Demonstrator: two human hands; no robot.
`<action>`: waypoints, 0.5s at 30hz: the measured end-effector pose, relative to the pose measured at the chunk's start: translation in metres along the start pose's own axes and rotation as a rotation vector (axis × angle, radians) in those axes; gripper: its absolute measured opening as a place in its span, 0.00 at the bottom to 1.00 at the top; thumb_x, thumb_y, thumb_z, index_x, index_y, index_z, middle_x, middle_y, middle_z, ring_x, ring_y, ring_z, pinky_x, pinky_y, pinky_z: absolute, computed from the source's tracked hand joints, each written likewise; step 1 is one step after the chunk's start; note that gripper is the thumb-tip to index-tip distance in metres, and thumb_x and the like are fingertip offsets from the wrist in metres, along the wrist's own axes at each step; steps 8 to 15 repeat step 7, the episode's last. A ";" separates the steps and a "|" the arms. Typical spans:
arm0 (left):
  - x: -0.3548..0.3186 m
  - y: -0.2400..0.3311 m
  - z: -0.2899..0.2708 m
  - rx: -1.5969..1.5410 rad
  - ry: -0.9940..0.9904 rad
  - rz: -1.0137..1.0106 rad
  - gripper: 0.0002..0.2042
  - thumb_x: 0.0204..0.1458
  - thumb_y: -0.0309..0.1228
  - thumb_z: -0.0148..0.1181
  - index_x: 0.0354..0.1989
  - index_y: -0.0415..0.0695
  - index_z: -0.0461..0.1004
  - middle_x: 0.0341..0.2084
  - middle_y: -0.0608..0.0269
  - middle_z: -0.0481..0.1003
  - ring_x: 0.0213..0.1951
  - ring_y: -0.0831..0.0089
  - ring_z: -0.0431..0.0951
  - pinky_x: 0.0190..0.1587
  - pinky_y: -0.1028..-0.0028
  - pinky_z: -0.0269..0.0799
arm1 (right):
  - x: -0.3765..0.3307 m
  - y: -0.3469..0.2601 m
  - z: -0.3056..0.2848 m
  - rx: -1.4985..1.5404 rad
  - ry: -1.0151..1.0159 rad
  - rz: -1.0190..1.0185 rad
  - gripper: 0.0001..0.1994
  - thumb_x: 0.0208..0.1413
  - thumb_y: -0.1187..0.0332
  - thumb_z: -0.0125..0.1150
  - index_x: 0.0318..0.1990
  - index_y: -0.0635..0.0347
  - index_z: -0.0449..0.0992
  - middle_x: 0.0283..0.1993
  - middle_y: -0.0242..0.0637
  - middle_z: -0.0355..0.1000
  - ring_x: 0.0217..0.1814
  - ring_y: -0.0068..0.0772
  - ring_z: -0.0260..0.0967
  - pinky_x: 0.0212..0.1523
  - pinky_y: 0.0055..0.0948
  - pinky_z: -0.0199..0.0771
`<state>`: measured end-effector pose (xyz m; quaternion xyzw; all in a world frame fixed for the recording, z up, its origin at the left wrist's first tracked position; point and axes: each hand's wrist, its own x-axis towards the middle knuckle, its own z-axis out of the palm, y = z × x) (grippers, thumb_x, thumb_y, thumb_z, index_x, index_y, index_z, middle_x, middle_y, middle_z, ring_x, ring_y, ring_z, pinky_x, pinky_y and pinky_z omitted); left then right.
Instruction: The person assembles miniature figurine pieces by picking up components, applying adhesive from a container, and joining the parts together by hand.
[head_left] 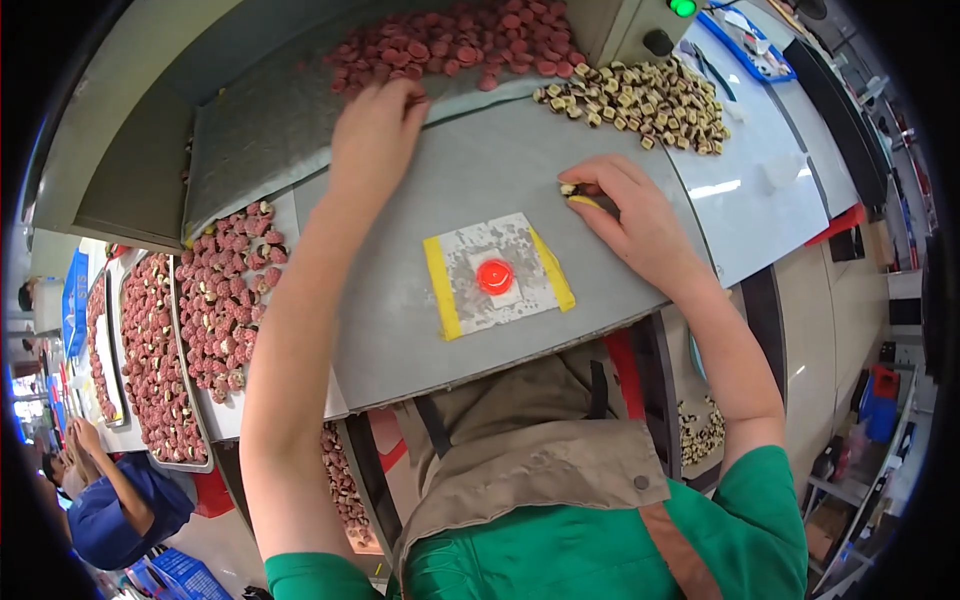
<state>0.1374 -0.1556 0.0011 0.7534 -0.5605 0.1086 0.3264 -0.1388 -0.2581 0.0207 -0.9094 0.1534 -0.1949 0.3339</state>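
Observation:
My left hand [376, 138] reaches to the near edge of a pile of pink-red round discs [450, 45] on the grey-green sheet. Its fingers are curled together at the discs, and what they hold, if anything, is hidden. My right hand [630, 215] is over the right part of the table, pinching a small cream-and-dark cube [569, 189] between thumb and fingers. Something yellow covers one of its fingertips. Between my forearms, a shiny red round piece [494, 277] sits on a worn white plate [515, 238] held down by yellow tape strips.
More cream-and-dark cubes [650, 100] lie heaped at the far right, beside a machine housing [625, 30] with a green light. Trays of pink-coated pieces [160, 360] stand at left. A blue tray [755, 45] is far right. A person in blue [130, 510] works at lower left.

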 end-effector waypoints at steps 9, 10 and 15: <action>-0.039 0.012 -0.039 -0.216 -0.002 -0.201 0.08 0.53 0.31 0.59 0.38 0.42 0.74 0.38 0.54 0.75 0.46 0.62 0.75 0.50 0.61 0.66 | -0.008 -0.001 0.000 0.005 0.006 0.069 0.14 0.53 0.76 0.57 0.48 0.59 0.71 0.48 0.38 0.69 0.49 0.32 0.71 0.49 0.27 0.73; -0.039 0.012 -0.039 -0.216 -0.002 -0.201 0.08 0.53 0.31 0.59 0.38 0.42 0.74 0.38 0.54 0.75 0.46 0.62 0.75 0.50 0.61 0.66 | -0.008 -0.001 0.000 0.005 0.006 0.069 0.14 0.53 0.76 0.57 0.48 0.59 0.71 0.48 0.38 0.69 0.49 0.32 0.71 0.49 0.27 0.73; -0.039 0.012 -0.039 -0.216 -0.002 -0.201 0.08 0.53 0.31 0.59 0.38 0.42 0.74 0.38 0.54 0.75 0.46 0.62 0.75 0.50 0.61 0.66 | -0.008 -0.001 0.000 0.005 0.006 0.069 0.14 0.53 0.76 0.57 0.48 0.59 0.71 0.48 0.38 0.69 0.49 0.32 0.71 0.49 0.27 0.73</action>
